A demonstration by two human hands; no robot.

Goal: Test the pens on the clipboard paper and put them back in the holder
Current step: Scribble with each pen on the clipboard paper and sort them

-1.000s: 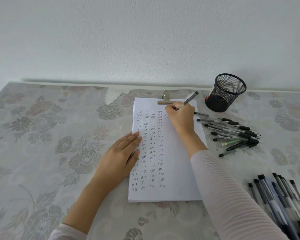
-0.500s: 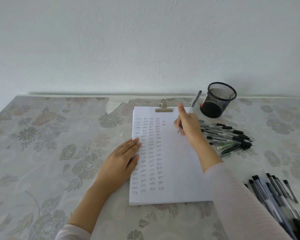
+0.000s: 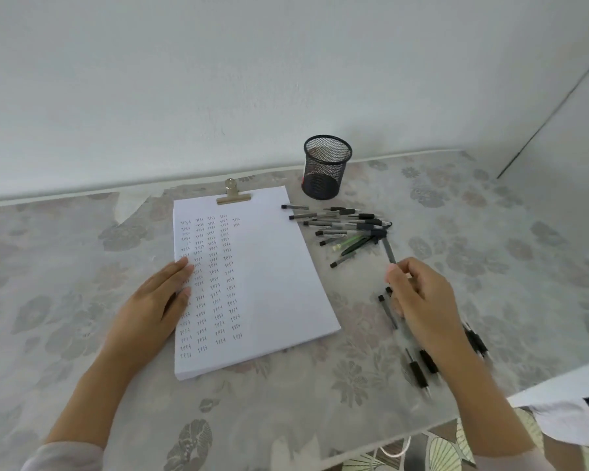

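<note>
- At 3 o'clock, the right hand (image 3: 419, 294) pinched one grey plastic pen (image 3: 390, 254).
- The left hand (image 3: 157, 307), flat, pressed one white clipboard paper (image 3: 272, 283).
- One black wire-mesh holder (image 3: 325, 171) stood at 12 o'clock.

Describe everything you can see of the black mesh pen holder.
The black mesh pen holder is a round cup of what looks like wire mesh, with a solid rim and a darker base. It stands upright at the far side of the table, past the top right corner of the clipboard paper and behind the loose pens, apart from both. No pen sticks out above its rim. A small red mark shows at its lower left edge. Only the table touches it.
</note>
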